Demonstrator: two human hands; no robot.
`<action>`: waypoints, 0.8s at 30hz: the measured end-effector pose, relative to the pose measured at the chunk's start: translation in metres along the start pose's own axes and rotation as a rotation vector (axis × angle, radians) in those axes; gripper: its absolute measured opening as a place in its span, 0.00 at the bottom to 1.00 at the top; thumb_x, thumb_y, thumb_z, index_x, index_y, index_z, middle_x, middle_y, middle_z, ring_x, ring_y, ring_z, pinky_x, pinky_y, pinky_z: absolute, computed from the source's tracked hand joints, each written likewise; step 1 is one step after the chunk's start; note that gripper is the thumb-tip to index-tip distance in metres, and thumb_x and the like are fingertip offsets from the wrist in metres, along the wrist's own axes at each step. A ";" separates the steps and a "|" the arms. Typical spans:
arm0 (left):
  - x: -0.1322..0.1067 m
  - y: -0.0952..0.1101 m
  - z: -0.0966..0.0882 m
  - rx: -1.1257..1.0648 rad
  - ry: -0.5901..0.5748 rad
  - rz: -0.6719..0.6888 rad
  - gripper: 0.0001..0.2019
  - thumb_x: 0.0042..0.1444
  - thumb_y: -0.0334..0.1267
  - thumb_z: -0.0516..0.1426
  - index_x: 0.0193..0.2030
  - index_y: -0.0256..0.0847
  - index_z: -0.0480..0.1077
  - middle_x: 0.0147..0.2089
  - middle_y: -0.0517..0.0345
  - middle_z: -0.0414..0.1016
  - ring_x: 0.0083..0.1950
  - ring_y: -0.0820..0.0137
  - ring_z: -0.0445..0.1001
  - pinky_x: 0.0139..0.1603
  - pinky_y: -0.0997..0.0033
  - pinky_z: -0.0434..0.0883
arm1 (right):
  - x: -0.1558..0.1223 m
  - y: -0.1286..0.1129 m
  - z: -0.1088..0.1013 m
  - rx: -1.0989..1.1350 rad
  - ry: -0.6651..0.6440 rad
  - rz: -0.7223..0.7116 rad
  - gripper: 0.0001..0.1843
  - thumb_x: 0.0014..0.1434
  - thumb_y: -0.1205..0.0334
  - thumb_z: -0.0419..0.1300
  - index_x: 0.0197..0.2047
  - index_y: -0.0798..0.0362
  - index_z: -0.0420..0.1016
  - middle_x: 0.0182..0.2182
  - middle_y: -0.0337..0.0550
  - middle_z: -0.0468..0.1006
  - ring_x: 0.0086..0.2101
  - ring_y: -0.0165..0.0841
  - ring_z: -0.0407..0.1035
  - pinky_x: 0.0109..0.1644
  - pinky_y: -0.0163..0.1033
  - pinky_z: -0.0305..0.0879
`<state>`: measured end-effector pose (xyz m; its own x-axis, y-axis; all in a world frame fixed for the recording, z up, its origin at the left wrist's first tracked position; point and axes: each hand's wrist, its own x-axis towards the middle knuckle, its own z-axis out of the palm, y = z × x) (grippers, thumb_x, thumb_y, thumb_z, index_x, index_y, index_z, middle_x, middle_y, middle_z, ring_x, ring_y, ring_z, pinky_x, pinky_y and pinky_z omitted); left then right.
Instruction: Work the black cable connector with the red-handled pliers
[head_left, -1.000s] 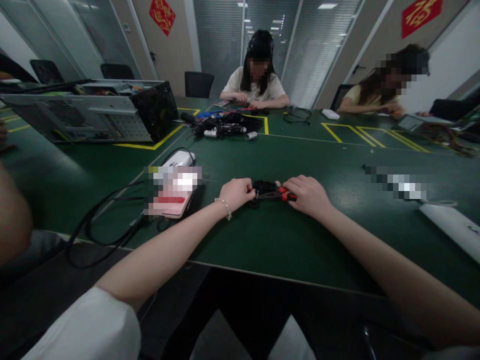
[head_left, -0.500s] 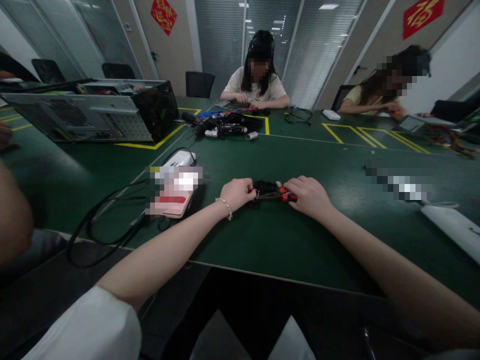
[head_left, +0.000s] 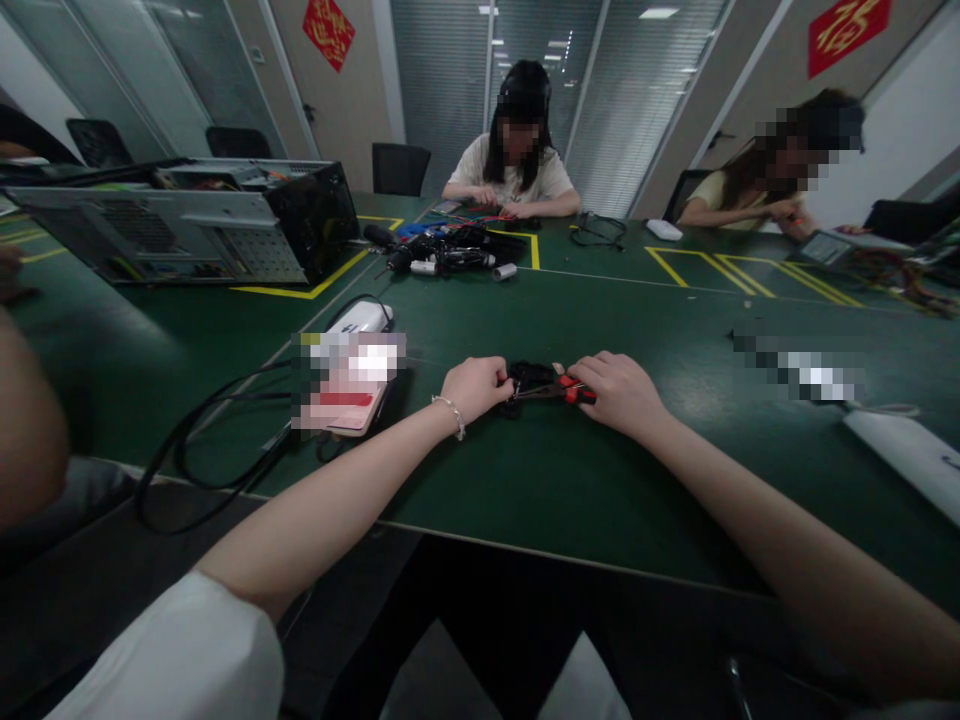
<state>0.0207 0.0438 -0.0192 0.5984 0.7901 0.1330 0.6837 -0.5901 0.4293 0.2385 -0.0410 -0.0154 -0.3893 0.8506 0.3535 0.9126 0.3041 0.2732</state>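
Note:
My right hand (head_left: 619,390) is closed around the red-and-black handles of a pair of pliers (head_left: 576,390). Their long metal jaws point left, toward the fingertips of my left hand (head_left: 477,384). That left hand, with a beaded bracelet at its wrist, is pinched at the left end of a dark tangle that looks like black cable (head_left: 531,376). What exactly sits between its fingers is too small to make out. The black tangle lies on the green table (head_left: 525,470), just behind the pliers' jaws.
Left of my hands lie a phone with a pinkish cover (head_left: 346,405), a white power bank (head_left: 364,318) and a looping black cable (head_left: 176,440). An open computer case (head_left: 225,235) and a heap of tools and cables (head_left: 450,250) stand farther back. A white box (head_left: 904,455) is at right. Two people sit opposite.

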 end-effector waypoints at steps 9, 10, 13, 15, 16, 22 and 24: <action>0.000 0.000 0.000 -0.004 -0.005 0.001 0.08 0.50 0.43 0.53 0.28 0.42 0.67 0.25 0.63 0.71 0.26 0.74 0.67 0.22 0.75 0.55 | 0.000 0.000 0.000 -0.010 0.004 -0.001 0.14 0.49 0.63 0.54 0.40 0.58 0.71 0.36 0.50 0.74 0.35 0.38 0.63 0.36 0.41 0.56; 0.000 0.000 0.000 -0.003 -0.009 -0.001 0.08 0.50 0.43 0.53 0.28 0.42 0.67 0.25 0.63 0.71 0.27 0.74 0.67 0.23 0.75 0.55 | 0.000 -0.001 0.000 -0.009 0.006 -0.003 0.15 0.49 0.63 0.55 0.40 0.58 0.71 0.36 0.50 0.74 0.35 0.38 0.63 0.36 0.41 0.56; 0.000 0.002 -0.002 -0.007 -0.028 -0.008 0.08 0.51 0.43 0.53 0.28 0.41 0.67 0.25 0.63 0.71 0.27 0.74 0.68 0.23 0.75 0.56 | 0.000 0.000 -0.001 0.009 0.014 -0.011 0.14 0.50 0.63 0.54 0.40 0.57 0.71 0.36 0.50 0.74 0.35 0.38 0.63 0.36 0.41 0.56; -0.001 0.002 -0.002 -0.009 -0.035 -0.009 0.08 0.51 0.43 0.53 0.29 0.41 0.67 0.25 0.63 0.71 0.27 0.74 0.68 0.23 0.75 0.57 | 0.000 0.001 -0.001 0.017 0.014 -0.013 0.14 0.50 0.62 0.54 0.40 0.57 0.71 0.36 0.50 0.74 0.35 0.38 0.63 0.36 0.41 0.56; -0.001 0.002 -0.003 -0.011 -0.034 -0.009 0.08 0.51 0.43 0.53 0.28 0.41 0.67 0.26 0.63 0.71 0.27 0.74 0.68 0.23 0.75 0.57 | 0.000 0.001 -0.001 0.015 0.013 -0.012 0.14 0.50 0.62 0.54 0.40 0.57 0.71 0.36 0.50 0.74 0.35 0.38 0.62 0.36 0.41 0.56; 0.000 0.001 -0.001 0.002 -0.027 -0.018 0.08 0.51 0.43 0.53 0.29 0.42 0.68 0.26 0.63 0.72 0.27 0.73 0.68 0.24 0.75 0.57 | 0.000 -0.001 -0.001 -0.004 0.005 0.008 0.15 0.49 0.63 0.55 0.41 0.58 0.71 0.36 0.50 0.74 0.35 0.38 0.62 0.36 0.41 0.55; 0.001 0.001 -0.001 0.007 -0.027 -0.020 0.08 0.51 0.43 0.53 0.29 0.42 0.68 0.26 0.63 0.72 0.28 0.73 0.68 0.24 0.75 0.57 | 0.000 -0.002 -0.001 -0.006 0.007 0.004 0.16 0.49 0.63 0.55 0.42 0.58 0.71 0.36 0.50 0.74 0.35 0.38 0.62 0.36 0.40 0.54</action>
<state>0.0211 0.0440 -0.0183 0.5959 0.7968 0.1005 0.6982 -0.5758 0.4253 0.2369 -0.0422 -0.0151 -0.3865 0.8488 0.3608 0.9134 0.2981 0.2772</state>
